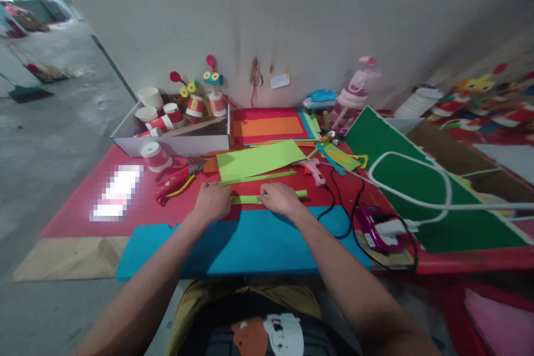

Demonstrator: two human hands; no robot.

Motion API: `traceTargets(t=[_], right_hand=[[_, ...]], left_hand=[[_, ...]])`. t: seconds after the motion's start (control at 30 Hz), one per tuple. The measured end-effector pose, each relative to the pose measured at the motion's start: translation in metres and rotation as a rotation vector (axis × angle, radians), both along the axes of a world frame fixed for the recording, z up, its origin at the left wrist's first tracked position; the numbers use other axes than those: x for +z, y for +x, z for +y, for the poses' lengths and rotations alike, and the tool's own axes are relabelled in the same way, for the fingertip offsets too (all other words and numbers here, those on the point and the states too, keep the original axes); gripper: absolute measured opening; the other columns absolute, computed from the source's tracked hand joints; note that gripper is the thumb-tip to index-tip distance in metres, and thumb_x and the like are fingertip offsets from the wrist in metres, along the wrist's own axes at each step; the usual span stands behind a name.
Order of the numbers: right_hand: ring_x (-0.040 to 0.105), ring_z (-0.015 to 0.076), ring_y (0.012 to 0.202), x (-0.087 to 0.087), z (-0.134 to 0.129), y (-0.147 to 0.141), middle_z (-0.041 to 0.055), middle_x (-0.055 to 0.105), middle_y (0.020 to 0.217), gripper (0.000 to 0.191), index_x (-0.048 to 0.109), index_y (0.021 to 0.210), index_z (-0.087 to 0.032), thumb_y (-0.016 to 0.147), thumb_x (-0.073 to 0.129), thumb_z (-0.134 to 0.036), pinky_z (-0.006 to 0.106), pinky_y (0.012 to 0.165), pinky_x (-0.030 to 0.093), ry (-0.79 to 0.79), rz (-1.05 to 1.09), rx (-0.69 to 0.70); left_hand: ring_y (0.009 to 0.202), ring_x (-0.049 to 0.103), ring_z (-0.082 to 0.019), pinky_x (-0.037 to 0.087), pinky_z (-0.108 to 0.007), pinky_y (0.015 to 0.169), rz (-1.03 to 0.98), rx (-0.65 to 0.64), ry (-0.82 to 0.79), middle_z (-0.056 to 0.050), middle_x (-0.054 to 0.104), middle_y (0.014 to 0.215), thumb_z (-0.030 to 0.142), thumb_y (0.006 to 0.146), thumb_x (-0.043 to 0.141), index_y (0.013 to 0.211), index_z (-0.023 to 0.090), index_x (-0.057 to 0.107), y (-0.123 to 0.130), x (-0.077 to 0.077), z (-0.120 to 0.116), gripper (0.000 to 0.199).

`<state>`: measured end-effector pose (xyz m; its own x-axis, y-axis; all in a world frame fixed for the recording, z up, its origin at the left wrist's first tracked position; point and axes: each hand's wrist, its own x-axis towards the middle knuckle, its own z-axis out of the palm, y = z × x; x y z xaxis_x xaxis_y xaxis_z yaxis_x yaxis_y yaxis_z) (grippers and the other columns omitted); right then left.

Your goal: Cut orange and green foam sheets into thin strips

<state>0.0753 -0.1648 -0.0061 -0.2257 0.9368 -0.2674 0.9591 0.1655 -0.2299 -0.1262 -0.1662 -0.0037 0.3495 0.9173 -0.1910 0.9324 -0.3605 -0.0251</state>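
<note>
A narrow lime-green paper strip [246,199] lies across the near part of the red tabletop, just beyond the blue sheet [258,245]. My left hand [214,201] is closed over its left end, fingers curled. On the right portion, my right hand [280,199] pinches the same strip, and a short end sticks out past it. Whether the strip is flat or rolled I cannot tell. Behind my hands lie a larger lime-green sheet [261,159] and another thin green strip [275,176]. A pink glue gun [314,171] rests right of them.
Red-handled pliers [175,182] and a paper cup [155,157] sit left. Behind them, a white box [179,144] holds cups and cup figures. A purple power socket [377,228], loose cables and a green board [400,189] occupy the right. A pale partition [187,22] stands behind.
</note>
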Motion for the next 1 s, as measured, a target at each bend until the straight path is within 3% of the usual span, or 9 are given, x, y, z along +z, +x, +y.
traceTargets(t=[0.53,0.67,0.77,0.87,1.0], right_hand=[[0.066,0.0248,0.093,0.001,0.002,-0.004,0.0098,0.073,0.101,0.023,0.068,0.100,-0.019,0.096,0.055,-0.037,0.030,0.069,0.040,0.015,-0.077,0.040],[0.061,0.0250,0.097,-0.003,-0.004,-0.006,0.0114,0.070,0.103,0.020,0.065,0.106,-0.017,0.094,0.060,-0.032,0.033,0.079,0.039,0.229,-0.087,0.087],[0.055,0.0234,0.099,-0.012,-0.010,-0.008,0.0106,0.065,0.106,0.014,0.064,0.105,-0.017,0.095,0.055,-0.018,0.033,0.081,0.036,0.387,-0.012,0.166],[0.052,0.0220,0.093,-0.023,-0.018,-0.012,0.0087,0.064,0.099,0.021,0.065,0.103,-0.018,0.096,0.047,-0.009,0.032,0.077,0.036,0.411,0.043,0.245],[0.051,0.0232,0.093,-0.036,-0.031,-0.014,0.0097,0.065,0.096,0.023,0.067,0.105,-0.017,0.098,0.045,-0.013,0.033,0.079,0.038,0.445,0.070,0.348]], left_hand=[[0.102,0.064,-0.032,0.041,-0.046,0.085,0.012,-0.014,-0.032,-0.017,0.072,0.104,0.023,0.092,0.037,0.098,0.016,0.071,0.001,-0.001,0.005,0.035],[0.103,0.064,-0.032,0.041,-0.047,0.086,0.008,-0.019,-0.044,-0.016,0.072,0.104,0.022,0.092,0.037,0.101,0.017,0.071,0.001,0.000,0.005,0.035],[0.104,0.064,-0.032,0.040,-0.046,0.086,0.007,-0.011,-0.039,-0.016,0.072,0.105,0.022,0.092,0.038,0.102,0.017,0.071,0.002,0.002,0.004,0.034],[0.104,0.064,-0.032,0.040,-0.046,0.087,0.009,0.000,-0.041,-0.017,0.072,0.104,0.023,0.092,0.039,0.101,0.017,0.070,0.002,0.002,0.004,0.033],[0.104,0.064,-0.033,0.040,-0.048,0.087,0.022,-0.006,-0.043,-0.018,0.072,0.104,0.023,0.092,0.038,0.099,0.016,0.069,0.002,0.001,0.005,0.032]])
